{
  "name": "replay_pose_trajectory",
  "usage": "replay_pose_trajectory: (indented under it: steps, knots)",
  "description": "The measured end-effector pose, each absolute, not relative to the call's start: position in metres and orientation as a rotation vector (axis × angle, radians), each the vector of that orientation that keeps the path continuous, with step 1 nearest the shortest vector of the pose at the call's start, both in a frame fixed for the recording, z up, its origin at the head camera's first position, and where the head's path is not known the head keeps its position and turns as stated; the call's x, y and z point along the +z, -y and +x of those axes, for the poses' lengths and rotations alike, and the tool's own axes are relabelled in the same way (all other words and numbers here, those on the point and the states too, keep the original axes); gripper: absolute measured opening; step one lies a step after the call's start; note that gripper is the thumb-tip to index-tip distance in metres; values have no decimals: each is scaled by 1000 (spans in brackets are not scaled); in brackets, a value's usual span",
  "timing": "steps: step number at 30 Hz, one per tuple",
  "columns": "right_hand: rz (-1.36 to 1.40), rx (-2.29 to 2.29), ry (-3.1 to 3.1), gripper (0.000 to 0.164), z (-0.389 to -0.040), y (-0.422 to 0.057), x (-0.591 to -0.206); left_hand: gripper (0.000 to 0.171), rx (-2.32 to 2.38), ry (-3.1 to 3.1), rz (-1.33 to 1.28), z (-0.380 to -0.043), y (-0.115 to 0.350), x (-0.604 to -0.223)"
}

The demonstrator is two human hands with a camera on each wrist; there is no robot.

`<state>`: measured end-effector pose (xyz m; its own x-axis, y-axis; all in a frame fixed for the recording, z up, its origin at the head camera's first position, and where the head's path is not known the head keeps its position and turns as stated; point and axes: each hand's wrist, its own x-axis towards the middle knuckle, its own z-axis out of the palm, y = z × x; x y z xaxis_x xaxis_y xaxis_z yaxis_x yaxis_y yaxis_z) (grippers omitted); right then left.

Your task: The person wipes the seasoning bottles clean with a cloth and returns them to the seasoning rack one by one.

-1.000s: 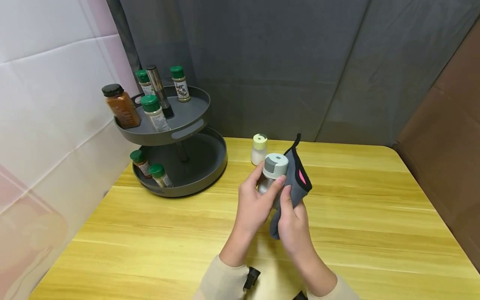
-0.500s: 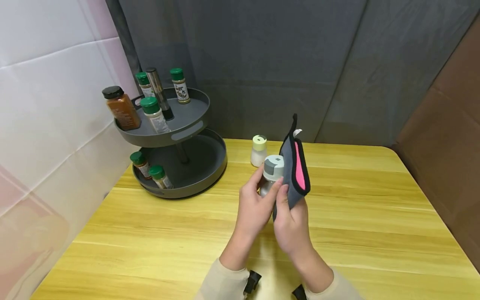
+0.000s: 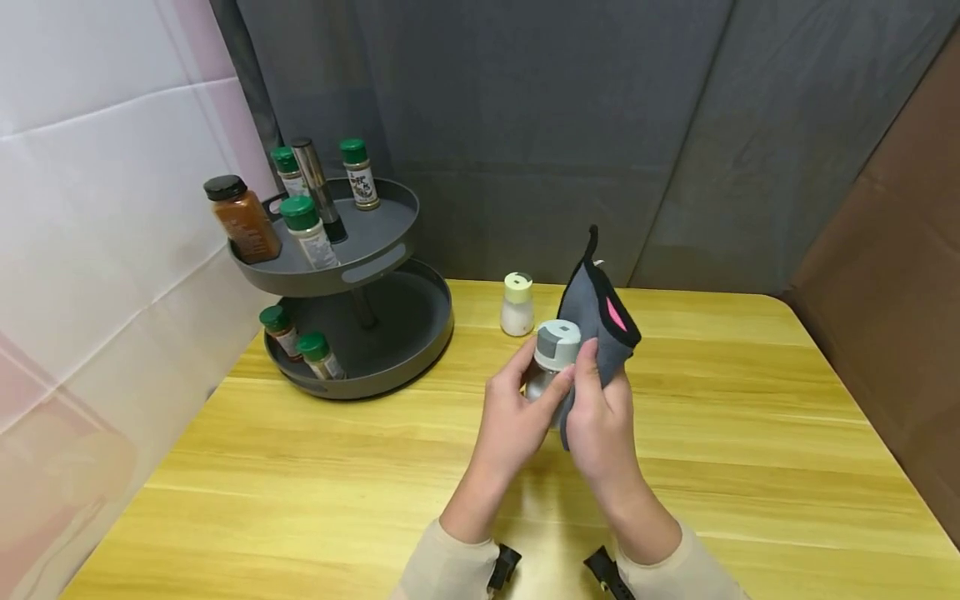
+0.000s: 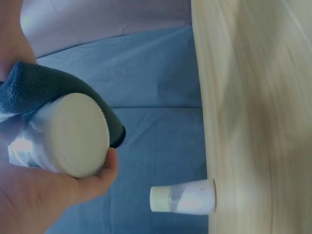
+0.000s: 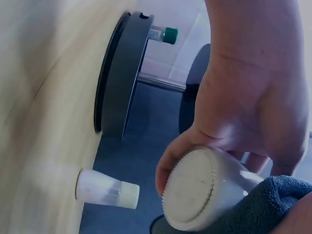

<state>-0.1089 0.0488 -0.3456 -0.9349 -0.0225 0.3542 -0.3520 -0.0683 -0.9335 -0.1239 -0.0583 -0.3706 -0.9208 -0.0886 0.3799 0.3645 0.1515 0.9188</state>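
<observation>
grey-capped shaker (image 3: 557,348) is gripped by left fingers (image 3: 555,393), cloth (image 3: 582,305) by right fingers (image 3: 588,371); yellow-capped shaker (image 3: 517,308) behind

fabric-walled booth (image 3: 892,217) | grey backdrop (image 3: 540,125) | creased white side sheet (image 3: 112,208) | wood-grain table (image 3: 750,467)

We found the held shaker (image 3: 557,348) partly hidden behind the left hand (image 3: 513,417) and, left of the grip, print on the orange jar (image 3: 246,223) too small to read.

a wood-grain table (image 3: 750,458) bears a two-tier grey rack (image 3: 401,321) and yellow-capped shaker (image 3: 517,317).
</observation>
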Motion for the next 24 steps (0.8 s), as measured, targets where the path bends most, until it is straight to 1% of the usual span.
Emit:
replay_pose_trajectory:
  steps: [3,7,9,13,19,24]
  knots:
    - [404,2075,1998,54,-108,-47,-353,48,-1824,2083,-253,-124,59,-372]
    - [305,2057,2095,50,-107,-45,-370,47,-1799,2054,-246,-125,62,-372]
    - [262,2061,2140,51,-106,-46,-374,47,-1792,2042,-246,-126,63,-372]
    - [261,2077,2149,55,-108,-50,-368,46,-1769,2054,-259,-127,62,-372]
    - [388,2085,2009,56,-105,-53,-344,46,-1788,2089,-289,-126,58,-373]
    - [416,2029,2019,52,-103,-51,-350,46,-1804,2077,-280,-126,59,-374]
